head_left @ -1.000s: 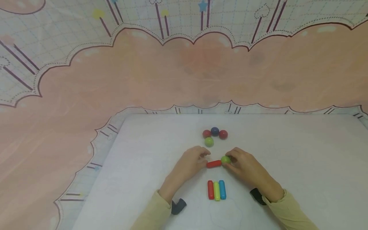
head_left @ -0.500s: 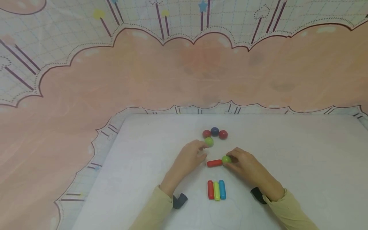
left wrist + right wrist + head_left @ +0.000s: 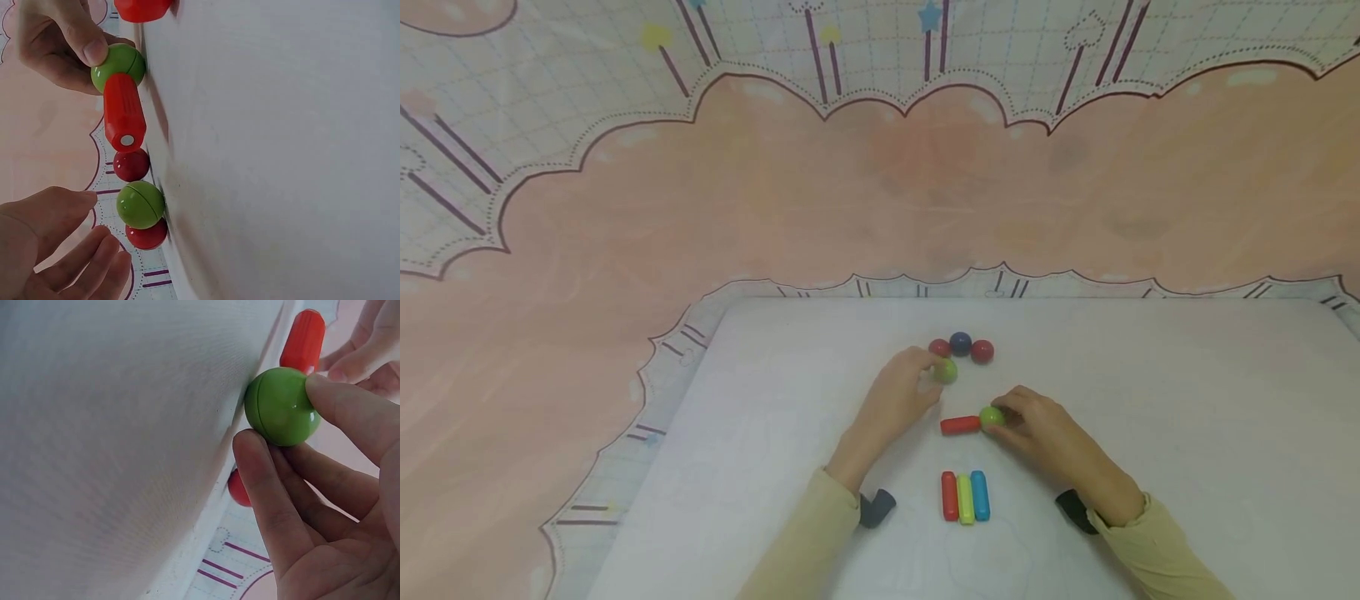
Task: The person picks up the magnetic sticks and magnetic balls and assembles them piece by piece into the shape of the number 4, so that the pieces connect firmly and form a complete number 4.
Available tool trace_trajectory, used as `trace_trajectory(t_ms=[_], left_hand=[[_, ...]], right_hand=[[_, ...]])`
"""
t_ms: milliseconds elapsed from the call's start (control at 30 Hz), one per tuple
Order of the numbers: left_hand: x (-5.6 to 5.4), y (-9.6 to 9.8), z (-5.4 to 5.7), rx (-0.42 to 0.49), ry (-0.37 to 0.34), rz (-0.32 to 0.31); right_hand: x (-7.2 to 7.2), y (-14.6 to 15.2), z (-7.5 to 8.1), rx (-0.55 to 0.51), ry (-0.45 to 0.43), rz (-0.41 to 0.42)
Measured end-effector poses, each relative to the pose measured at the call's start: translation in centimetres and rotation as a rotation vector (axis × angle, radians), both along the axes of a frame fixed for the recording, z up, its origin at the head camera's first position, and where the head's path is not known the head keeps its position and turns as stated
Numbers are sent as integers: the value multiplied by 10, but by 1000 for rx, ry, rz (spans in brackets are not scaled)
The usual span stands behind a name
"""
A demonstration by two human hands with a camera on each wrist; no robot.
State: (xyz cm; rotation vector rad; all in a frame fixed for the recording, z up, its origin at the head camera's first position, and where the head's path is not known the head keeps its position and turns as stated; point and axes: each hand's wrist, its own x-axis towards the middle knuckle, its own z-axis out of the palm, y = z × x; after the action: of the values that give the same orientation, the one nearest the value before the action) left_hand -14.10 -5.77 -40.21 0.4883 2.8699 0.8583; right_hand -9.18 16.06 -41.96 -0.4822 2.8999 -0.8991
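Observation:
My right hand [image 3: 1041,429] pinches a green ball [image 3: 991,417] between thumb and fingertips, low over the white tabletop. A red rod [image 3: 960,426] extends leftward from this ball, end against it; its free end shows a round silvery disc in the left wrist view. Reaching to the back, my left hand [image 3: 895,400] has its thumb and fingers spread around a second green ball [image 3: 949,373]. In the left wrist view that ball [image 3: 140,205] stands just beyond the fingertips, a gap showing between them.
Behind the second green ball sit a red ball [image 3: 937,347], a dark blue ball [image 3: 960,342] and another red ball [image 3: 982,351]. Nearer the front, a red rod [image 3: 950,496], a yellow rod [image 3: 966,499] and a blue rod [image 3: 981,496] lie side by side on the white table [image 3: 1150,392].
My left hand has left the red rod's free end and moved away from me to the second green ball. The right hand keeps its grip on the first ball, nearly still.

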Motion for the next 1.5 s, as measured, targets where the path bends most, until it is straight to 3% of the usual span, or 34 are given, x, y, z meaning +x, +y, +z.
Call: trace_trajectory(t_ms=[500, 767, 1133, 1500], left_hand=[[-16, 7, -7, -1, 46, -31], [-22, 12, -9, -30, 33, -52], [-22, 17, -9, -91, 51, -82], [-19, 17, -10, -65, 23, -77]], right_hand=[[1, -1, 0, 3, -12, -11], [1, 0, 0, 2, 2, -10], [0, 0, -1, -2, -2, -9], [0, 0, 0, -5, -27, -16]])
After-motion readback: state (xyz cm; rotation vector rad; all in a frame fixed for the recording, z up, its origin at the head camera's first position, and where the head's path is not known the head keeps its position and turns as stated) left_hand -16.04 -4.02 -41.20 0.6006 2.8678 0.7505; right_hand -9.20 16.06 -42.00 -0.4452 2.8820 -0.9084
